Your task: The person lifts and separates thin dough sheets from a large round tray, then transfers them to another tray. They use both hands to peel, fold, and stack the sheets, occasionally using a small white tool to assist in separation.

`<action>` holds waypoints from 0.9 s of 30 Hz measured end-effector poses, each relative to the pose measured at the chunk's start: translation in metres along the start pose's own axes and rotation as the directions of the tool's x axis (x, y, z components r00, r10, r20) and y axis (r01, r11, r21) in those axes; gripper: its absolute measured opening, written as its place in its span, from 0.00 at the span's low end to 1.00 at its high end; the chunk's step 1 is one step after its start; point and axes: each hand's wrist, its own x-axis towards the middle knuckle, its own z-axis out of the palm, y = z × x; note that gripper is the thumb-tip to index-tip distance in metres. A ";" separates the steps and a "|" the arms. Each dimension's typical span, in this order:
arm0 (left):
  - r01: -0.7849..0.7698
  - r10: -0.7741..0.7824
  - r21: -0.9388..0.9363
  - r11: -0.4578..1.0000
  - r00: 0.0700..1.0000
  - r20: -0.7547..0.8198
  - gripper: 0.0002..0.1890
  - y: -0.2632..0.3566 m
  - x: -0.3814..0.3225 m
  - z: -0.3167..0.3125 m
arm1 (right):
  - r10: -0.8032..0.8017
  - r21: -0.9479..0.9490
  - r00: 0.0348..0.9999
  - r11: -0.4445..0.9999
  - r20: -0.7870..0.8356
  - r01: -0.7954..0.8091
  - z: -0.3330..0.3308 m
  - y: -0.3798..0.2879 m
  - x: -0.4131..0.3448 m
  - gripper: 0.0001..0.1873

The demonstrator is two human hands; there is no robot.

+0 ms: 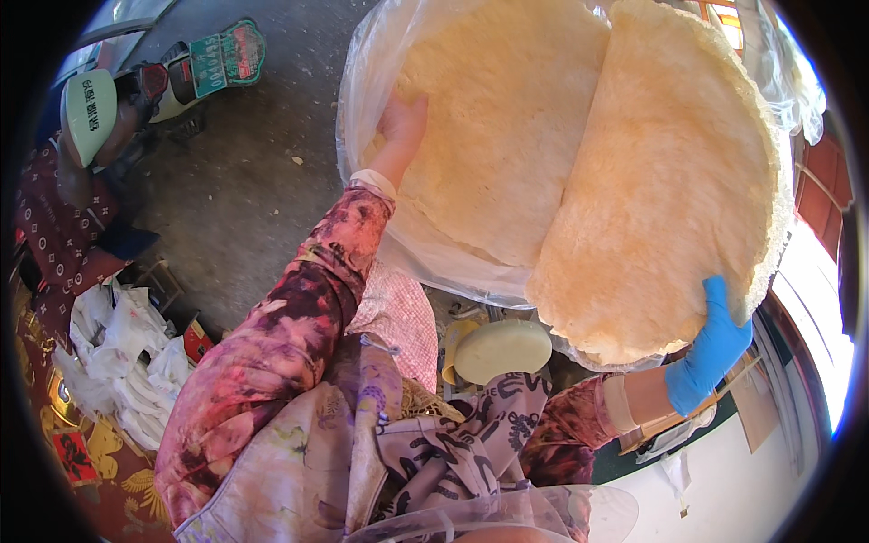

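Observation:
Two or more large, thin, tan flatbread-like sheets lie on clear plastic film (468,282). The right-hand sheet (669,190) is folded or laid over the left one (502,136), its straight edge running down the middle. My left hand (404,119), bare, is at the left rim of the left sheet, its fingers partly hidden at the sheet's edge. My right hand (713,356), in a blue glove, grips the lower right edge of the right sheet, with the thumb on top and the fingers out of sight beneath.
A scooter (163,85) with a pale helmet-like item stands on the dark floor, upper left. White plastic bags (129,339) lie at lower left. Below the sheets is a pale round stool seat (502,351). A white surface with a wooden-edged item (669,424) is at lower right.

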 end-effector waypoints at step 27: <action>0.571 0.018 -0.658 0.491 0.748 0.663 0.14 0.086 -0.040 -0.100 | -0.282 -0.058 0.725 0.912 0.628 0.406 0.187 0.010 -0.125 0.34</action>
